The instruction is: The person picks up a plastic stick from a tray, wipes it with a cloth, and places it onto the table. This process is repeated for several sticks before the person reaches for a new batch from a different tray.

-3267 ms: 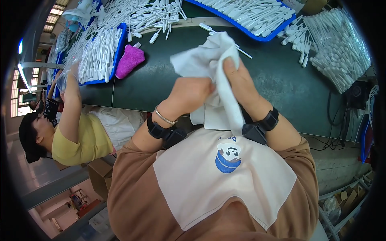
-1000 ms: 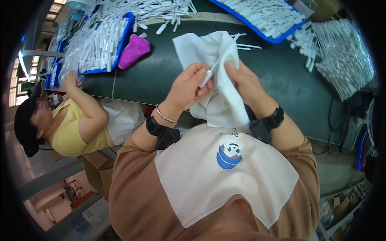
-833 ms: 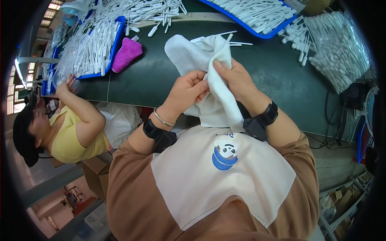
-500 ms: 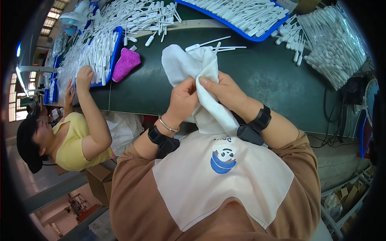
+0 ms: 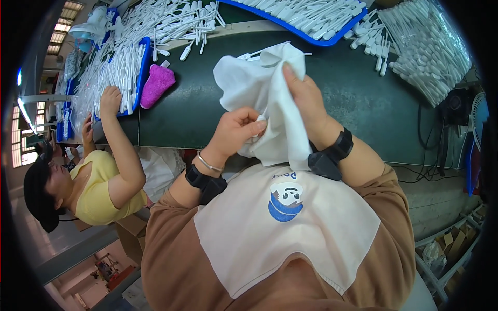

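A white cloth [image 5: 282, 114] hangs in loose folds in front of me, over the dark green table. My right hand [image 5: 309, 101] is closed on its upper right part, with the thumb lying up along the fabric. Lower and to the left, my left hand [image 5: 236, 129] pinches a small white plastic stick [image 5: 261, 118] against the cloth; most of that piece is hidden by fabric and fingers. Behind the cloth, a few loose white sticks with wider ends [image 5: 250, 55] lie on the table, partly covered.
A blue tray [image 5: 311, 40] of similar sticks stands at the back, near a full clear bag [image 5: 430, 57]. At left are another blue tray [image 5: 144, 67], a pink cloth [image 5: 157, 85] and a co-worker in yellow [image 5: 104, 176] handling sticks. A fan [image 5: 478, 116] stands far right.
My hands have moved apart: the right one went up and right with the cloth, the left slightly down. The cloth is spread wider, and a white stick end now shows at my left fingers.
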`<act>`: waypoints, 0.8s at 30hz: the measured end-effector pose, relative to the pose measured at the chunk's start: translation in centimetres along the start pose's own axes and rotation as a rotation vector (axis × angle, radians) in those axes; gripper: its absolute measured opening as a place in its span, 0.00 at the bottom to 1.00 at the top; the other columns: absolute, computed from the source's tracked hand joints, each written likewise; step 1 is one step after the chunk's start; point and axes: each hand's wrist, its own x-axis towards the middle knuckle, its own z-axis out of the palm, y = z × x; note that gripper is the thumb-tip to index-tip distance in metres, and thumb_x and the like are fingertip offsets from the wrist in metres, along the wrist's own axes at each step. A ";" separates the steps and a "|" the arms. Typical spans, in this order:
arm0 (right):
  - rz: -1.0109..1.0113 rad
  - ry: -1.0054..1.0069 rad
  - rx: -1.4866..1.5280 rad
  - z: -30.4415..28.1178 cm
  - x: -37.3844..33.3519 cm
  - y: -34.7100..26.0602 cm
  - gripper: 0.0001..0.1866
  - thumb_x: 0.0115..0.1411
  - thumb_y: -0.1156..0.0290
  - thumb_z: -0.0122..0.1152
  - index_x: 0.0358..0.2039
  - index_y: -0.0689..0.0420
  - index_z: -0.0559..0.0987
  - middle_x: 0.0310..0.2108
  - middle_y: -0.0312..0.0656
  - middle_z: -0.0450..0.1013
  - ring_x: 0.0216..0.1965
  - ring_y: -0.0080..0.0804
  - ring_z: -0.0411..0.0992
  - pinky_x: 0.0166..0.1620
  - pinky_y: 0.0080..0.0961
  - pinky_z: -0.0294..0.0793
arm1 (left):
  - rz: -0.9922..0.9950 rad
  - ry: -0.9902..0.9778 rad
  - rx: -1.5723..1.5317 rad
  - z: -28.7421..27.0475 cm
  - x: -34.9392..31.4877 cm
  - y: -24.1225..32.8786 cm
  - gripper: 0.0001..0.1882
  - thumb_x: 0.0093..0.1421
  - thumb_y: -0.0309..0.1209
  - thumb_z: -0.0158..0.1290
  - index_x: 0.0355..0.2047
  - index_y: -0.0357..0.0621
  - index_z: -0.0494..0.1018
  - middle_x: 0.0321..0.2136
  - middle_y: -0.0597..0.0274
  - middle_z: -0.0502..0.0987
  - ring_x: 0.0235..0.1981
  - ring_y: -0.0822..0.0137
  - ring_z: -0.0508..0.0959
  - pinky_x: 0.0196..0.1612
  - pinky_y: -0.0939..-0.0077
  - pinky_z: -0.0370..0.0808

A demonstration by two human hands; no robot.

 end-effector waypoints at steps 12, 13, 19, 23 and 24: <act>0.114 -0.242 -0.045 1.3 -1.1 1.4 0.17 0.60 0.59 0.48 0.38 0.61 0.71 0.28 0.38 0.72 0.27 0.23 0.71 0.31 0.17 0.72 | -0.057 -0.079 -0.681 0.1 2.0 0.9 0.10 0.55 0.30 0.52 0.34 0.35 0.68 0.25 0.60 0.73 0.18 0.76 0.69 0.23 0.89 0.67; 0.146 -0.257 -0.024 1.2 -1.2 1.4 0.16 0.60 0.59 0.48 0.37 0.61 0.71 0.28 0.38 0.72 0.28 0.23 0.71 0.31 0.17 0.71 | -0.056 -0.078 -0.679 0.5 1.8 1.3 0.10 0.55 0.30 0.52 0.34 0.35 0.68 0.25 0.60 0.73 0.18 0.76 0.69 0.23 0.89 0.67; -0.130 -0.155 -0.208 1.1 -1.2 2.2 0.15 0.60 0.62 0.49 0.41 0.60 0.71 0.31 0.37 0.71 0.31 0.19 0.69 0.35 0.17 0.70 | 0.035 0.152 -0.261 -0.4 -0.1 2.5 0.11 0.55 0.27 0.51 0.37 0.36 0.68 0.25 0.64 0.72 0.20 0.79 0.70 0.24 0.89 0.67; -0.264 -0.111 -0.543 0.9 -1.1 2.5 0.13 0.60 0.64 0.49 0.41 0.58 0.71 0.31 0.36 0.71 0.31 0.19 0.68 0.35 0.17 0.69 | 0.240 0.168 -0.003 -1.0 -0.3 5.3 0.10 0.56 0.27 0.49 0.38 0.37 0.68 0.23 0.67 0.70 0.19 0.80 0.67 0.22 0.89 0.64; -0.299 -0.151 -0.590 0.9 -1.1 2.6 0.13 0.60 0.64 0.49 0.41 0.59 0.71 0.31 0.35 0.70 0.31 0.19 0.68 0.34 0.17 0.69 | 0.321 0.185 0.019 -1.1 -0.1 5.8 0.10 0.57 0.27 0.48 0.38 0.37 0.68 0.22 0.68 0.70 0.19 0.81 0.66 0.21 0.89 0.62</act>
